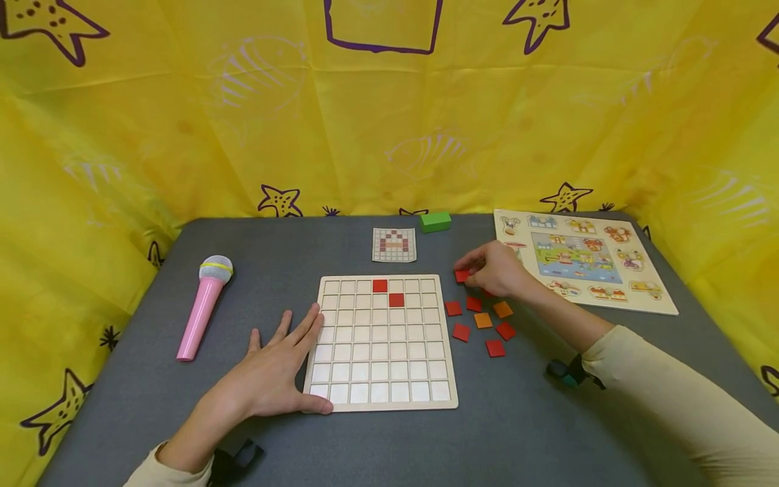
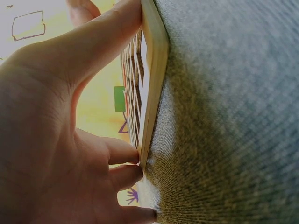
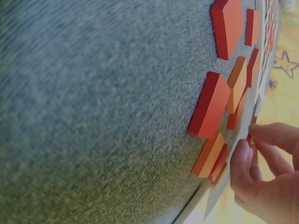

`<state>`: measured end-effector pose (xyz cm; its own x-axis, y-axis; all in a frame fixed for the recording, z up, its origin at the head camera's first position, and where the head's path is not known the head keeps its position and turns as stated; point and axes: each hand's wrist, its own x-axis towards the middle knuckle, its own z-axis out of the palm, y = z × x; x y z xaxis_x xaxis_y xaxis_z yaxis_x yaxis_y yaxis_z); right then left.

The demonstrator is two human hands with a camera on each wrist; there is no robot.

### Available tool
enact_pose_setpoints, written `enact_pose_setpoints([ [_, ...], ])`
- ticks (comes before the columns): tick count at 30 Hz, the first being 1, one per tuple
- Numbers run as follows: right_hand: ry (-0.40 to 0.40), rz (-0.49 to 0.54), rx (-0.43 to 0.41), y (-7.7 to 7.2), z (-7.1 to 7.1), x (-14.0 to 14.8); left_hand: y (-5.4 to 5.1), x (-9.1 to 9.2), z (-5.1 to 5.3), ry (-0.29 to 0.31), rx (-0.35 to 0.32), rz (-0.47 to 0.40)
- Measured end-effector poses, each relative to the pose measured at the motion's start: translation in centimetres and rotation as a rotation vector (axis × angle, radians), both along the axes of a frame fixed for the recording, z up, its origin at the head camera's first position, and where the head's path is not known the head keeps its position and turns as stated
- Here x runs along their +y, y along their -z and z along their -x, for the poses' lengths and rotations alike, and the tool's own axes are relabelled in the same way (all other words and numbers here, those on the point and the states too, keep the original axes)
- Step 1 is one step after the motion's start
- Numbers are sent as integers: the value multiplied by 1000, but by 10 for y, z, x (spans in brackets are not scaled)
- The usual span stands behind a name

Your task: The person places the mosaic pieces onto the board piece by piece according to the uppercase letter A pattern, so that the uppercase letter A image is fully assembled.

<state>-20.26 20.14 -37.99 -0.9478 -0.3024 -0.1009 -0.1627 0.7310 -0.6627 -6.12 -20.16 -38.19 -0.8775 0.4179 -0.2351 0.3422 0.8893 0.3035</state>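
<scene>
A wooden grid board (image 1: 377, 408) lies flat in the middle of the grey table, with red square tiles (image 1: 380, 286) in two of its upper cells. My left hand (image 1: 276, 368) rests along the board's left side, fingers spread, thumb on the near left corner; the left wrist view shows the thumb over the board's edge (image 2: 156, 79). At the board's upper right, my right hand (image 1: 496, 269) pinches a red tile (image 1: 462, 276) between thumb and fingers. Below that hand lie several loose red tiles (image 1: 496, 348) and orange tiles (image 1: 483, 320), seen large in the right wrist view (image 3: 210, 105).
Behind the board lie a small pattern card (image 1: 394, 257) and a green block (image 1: 435, 222). A picture puzzle board (image 1: 639, 304) lies at the back right, near my right forearm. To the left is a pink toy microphone (image 1: 203, 311). Yellow patterned cloth (image 1: 365, 135) surrounds the table.
</scene>
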Motion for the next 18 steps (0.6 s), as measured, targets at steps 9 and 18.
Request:
enact_pose_setpoints([
  [9, 4, 23, -38, -1, -1, -9, -1, 0, 0, -3, 1, 2],
  [18, 3, 80, -74, 0, -5, -21, -1, 0, 0, -3, 0, 0],
])
